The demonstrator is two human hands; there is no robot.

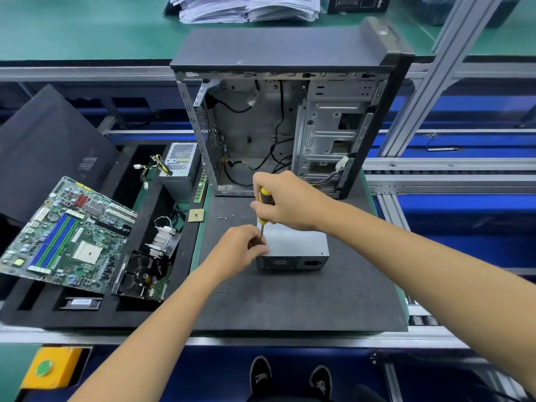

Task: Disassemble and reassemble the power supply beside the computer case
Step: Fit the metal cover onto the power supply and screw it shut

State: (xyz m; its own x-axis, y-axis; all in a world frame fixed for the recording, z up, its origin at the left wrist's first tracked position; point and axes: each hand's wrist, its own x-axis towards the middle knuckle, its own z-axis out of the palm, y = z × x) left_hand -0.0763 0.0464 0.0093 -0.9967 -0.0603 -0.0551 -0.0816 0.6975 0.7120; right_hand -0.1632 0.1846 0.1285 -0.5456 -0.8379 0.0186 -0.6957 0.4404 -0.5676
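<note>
- Grey power supply (293, 246) lying on a dark mat (290, 300), just in front of an open computer case (284, 126).
- Right hand (285, 200) gripping a yellow-handled screwdriver (263, 204), upright, tip at the supply's left top edge.
- Left hand (242, 246) with fingers pinched around the shaft.
- Loose screws (226, 217) nearby on the mat; motherboard (66, 233) further left.

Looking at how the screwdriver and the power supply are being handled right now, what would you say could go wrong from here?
1. The left hand pinches the shaft of the screwdriver right at the top left edge of the power supply; a slip could jab the fingers.
2. The loose screws lie unboxed on the mat beside the working hands; a nudge might scatter them.
3. Only the right hand bears down; the unit might shift.
</note>
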